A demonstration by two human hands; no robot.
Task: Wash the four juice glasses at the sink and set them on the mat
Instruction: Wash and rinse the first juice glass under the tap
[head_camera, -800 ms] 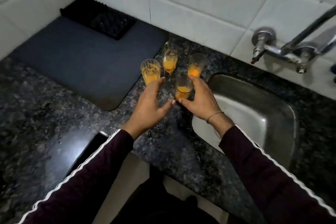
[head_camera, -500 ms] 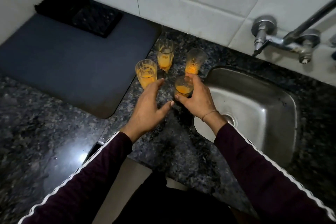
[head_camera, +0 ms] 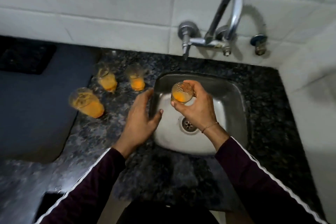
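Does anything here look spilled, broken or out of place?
Nothing stands out. Three patterned glasses with orange juice stand upright on the dark speckled counter, with no spill showing. The right hand holds the fourth juice glass over the steel sink.

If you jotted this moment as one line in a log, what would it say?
right hand holds juice glass over sink | left hand open, empty | three glasses on counter | tap dry
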